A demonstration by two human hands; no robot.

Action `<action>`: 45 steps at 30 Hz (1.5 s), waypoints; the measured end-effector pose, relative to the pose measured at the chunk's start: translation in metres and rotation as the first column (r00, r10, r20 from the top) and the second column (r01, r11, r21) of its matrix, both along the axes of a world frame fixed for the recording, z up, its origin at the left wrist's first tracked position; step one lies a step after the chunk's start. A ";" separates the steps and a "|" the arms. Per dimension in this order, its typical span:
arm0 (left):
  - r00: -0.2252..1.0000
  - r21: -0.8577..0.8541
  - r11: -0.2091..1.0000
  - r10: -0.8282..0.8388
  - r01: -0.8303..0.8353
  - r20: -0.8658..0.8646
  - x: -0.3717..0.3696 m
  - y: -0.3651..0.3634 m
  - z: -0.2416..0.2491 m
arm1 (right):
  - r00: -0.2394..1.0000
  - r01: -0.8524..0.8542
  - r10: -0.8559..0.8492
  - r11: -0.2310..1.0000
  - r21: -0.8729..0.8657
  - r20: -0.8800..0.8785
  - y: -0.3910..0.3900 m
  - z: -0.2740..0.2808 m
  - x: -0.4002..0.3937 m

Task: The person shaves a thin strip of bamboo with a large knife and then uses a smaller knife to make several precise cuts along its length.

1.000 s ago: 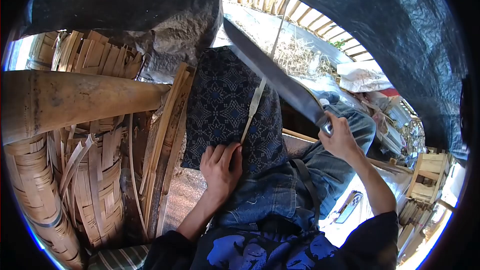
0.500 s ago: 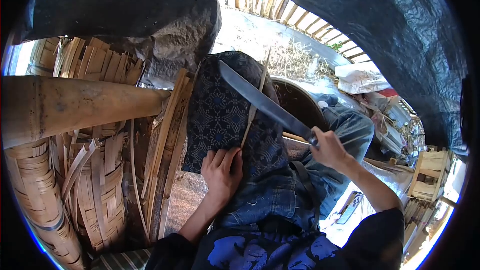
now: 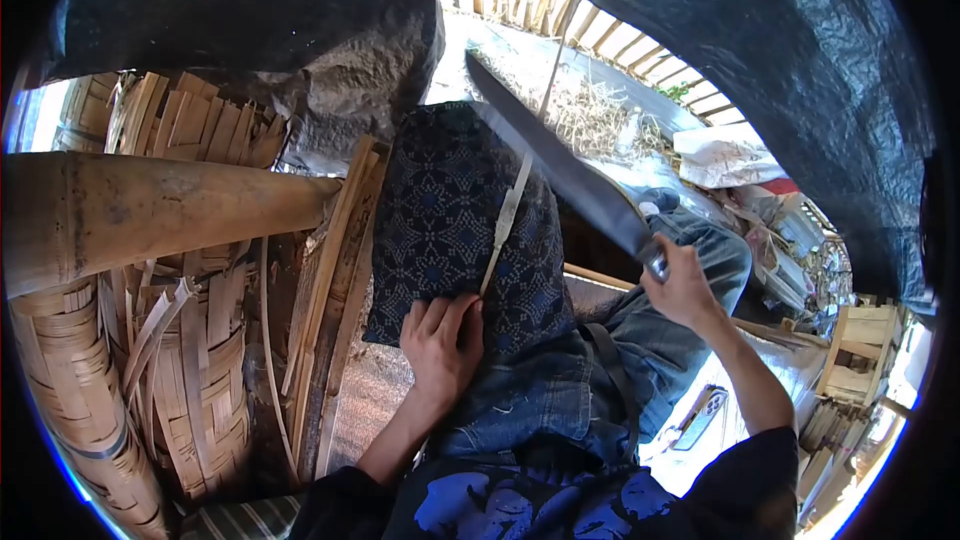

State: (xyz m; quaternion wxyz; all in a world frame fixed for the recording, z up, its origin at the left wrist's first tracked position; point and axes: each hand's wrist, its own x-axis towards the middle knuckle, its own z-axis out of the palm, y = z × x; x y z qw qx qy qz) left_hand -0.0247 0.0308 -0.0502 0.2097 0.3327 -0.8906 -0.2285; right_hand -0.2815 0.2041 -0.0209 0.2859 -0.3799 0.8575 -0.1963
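Left hand [image 3: 440, 340] flat on the knee, fingers curled down, pinning the near end of a thin bamboo strip [image 3: 505, 215] against the patterned cloth [image 3: 440, 210] draped over the leg. Right hand [image 3: 680, 285] fisted tight around the handle of a big knife [image 3: 560, 165], handle itself buried in the grip. Blade laid across the strip about halfway up, touching or just over it, hard to call. Far end of the strip thinning out against the bright background, tip tough to trace. Dark tarp [image 3: 760, 50] eating the whole top and right edge. Fat bamboo pole [image 3: 160, 205] and woven baskets [image 3: 190, 380] crowding the left, split slats [image 3: 335, 280] just beside the knee. Open space only up and right of the blade.
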 end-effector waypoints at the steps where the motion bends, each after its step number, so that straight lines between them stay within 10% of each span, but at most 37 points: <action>1: 1.000 -0.002 1.000 -0.009 0.009 -0.001 0.000 0.001 0.001 | 1.000 0.005 -0.005 1.000 0.007 0.005 0.006 -0.008 0.002; 3: 1.000 -0.005 1.000 -0.018 0.018 -0.003 -0.001 0.002 0.001 | 0.923 -0.078 0.031 0.991 -0.106 -0.382 0.009 -0.021 0.004; 4: 1.000 -0.016 1.000 -0.022 0.022 -0.004 -0.001 0.001 0.001 | 0.976 0.136 -0.155 0.983 0.126 0.156 -0.006 0.001 0.010; 7: 0.999 -0.038 0.999 -0.034 0.034 0.018 0.002 0.002 0.000 | 0.979 -0.153 0.147 0.988 0.034 0.144 0.004 -0.010 0.016; 13: 1.000 -0.003 1.000 -0.016 0.016 0.008 0.000 0.001 0.001 | 0.972 -0.067 0.031 0.986 -0.151 -0.234 0.000 -0.008 0.000; 15: 1.000 -0.019 1.000 -0.021 0.021 0.012 0.002 0.002 0.000 | 0.985 -0.081 0.066 0.993 0.086 0.159 -0.006 -0.007 0.004; 37: 0.995 0.014 0.996 -0.084 0.084 0.061 0.001 -0.004 0.010 | 0.969 -0.240 0.240 0.971 0.002 -0.052 0.002 -0.015 -0.003; 43: 0.987 -0.016 0.994 -0.103 0.105 0.122 -0.001 -0.001 0.011 | 0.995 -0.019 0.014 0.999 0.050 0.099 -0.007 -0.010 -0.016; 45: 0.987 -0.023 0.994 -0.102 0.105 0.123 -0.001 -0.001 0.010 | 0.913 -0.151 0.071 0.974 -0.169 -0.401 0.000 -0.031 -0.019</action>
